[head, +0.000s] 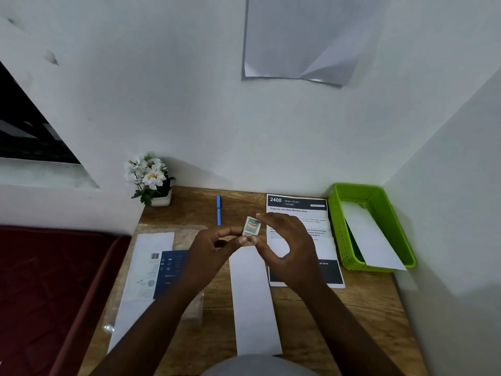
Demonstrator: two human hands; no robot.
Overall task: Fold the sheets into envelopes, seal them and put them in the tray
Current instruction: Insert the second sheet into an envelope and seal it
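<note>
Both hands pinch a small stamp (251, 226) held upright above the desk (339, 316): the left hand (217, 246) grips its lower edge between thumb and fingertips, the right hand (287, 245) curls round its right side. Just below lies a folded white envelope (254, 302). Another envelope (372, 237) leans in the green tray (339, 229) at right.

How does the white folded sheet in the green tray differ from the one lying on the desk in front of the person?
The sheet in the tray leans tilted, one end over the green tray rim; the sheet on the desk lies flat on the wood. The tray sheet runs diagonally; the desk sheet points straight away from the person. Both are plain white, long and narrow.
</note>
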